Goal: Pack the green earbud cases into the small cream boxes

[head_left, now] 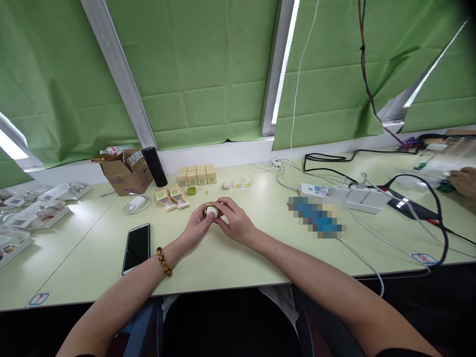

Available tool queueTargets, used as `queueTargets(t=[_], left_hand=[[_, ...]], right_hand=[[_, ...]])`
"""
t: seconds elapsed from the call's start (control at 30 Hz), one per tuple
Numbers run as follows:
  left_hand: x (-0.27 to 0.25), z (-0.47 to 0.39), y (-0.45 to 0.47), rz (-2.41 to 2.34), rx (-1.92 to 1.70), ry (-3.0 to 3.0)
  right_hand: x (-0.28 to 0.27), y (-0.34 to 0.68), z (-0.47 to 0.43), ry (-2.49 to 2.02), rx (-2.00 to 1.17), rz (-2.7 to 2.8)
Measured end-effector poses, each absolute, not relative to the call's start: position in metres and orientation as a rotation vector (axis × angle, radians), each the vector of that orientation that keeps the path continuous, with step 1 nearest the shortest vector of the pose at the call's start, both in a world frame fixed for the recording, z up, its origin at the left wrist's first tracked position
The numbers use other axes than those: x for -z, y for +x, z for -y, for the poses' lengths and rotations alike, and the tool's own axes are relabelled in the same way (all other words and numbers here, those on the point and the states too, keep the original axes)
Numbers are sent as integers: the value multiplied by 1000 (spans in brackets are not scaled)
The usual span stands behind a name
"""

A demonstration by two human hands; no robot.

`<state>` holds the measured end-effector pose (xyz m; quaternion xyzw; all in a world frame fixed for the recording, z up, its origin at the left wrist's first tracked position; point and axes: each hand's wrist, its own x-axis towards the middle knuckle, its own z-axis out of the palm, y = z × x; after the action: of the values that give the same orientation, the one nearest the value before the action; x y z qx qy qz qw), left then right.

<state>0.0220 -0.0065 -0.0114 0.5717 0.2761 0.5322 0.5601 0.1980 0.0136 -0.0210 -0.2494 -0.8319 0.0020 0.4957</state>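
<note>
Biggest first: green blinds [208, 64] hang along the far side, then your pale table [223, 265] runs L to R. Far L on it sits a cardboard carton [128, 173], w/ a black cylinder [154, 166] standing just R of it. A white power strip [357, 197] lies to the R amid cables. Near L, by your forearm, there's a phone [136, 248], dark screen up.

Your hands meet nr the middle: L hand [197, 225] and R hand [236, 222] both grasp one sm. white rounded thing [211, 211] w/ a dark-and-yellowish edge. Far of them stands a row of sm. boxes [197, 175], w/ two opened boxes [172, 197] just L and nearer.

Handling: the white thing looks light, stiff & smooth, so prob. a bit slippery; shell may scratch or crack if dropped. Best hold prob. opp. sides of the edge, fingertips only, no hard squeeze. Exact material, can't tell.

Position: it's btwn your hands, L thumb across its near face, R fingers on the far and R side, all clustered above the table. Can't tell if it touches the tabletop.

Smallest, just far of your hands: clear cups [242, 183] to the R, green piece [191, 190] to the L, tiny yellow bit [207, 192] btwn.
</note>
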Motion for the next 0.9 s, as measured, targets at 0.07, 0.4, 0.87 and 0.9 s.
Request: queueTargets(t=[0.07, 0.4, 0.87, 0.9], left_hand=[[9, 8, 21, -636, -1240, 1330], [2, 3, 13, -382, -1152, 1050], [-1, -1, 0, -439, -1226, 1059], [-1, -2, -1, -449, -1244, 1061]], right_hand=[[21, 199, -13, -608, 12, 2020], [19, 200, -15, -693, 54, 1969], [16, 202, -11, -790, -105, 1931], [17, 202, -11, -788, -107, 1935]])
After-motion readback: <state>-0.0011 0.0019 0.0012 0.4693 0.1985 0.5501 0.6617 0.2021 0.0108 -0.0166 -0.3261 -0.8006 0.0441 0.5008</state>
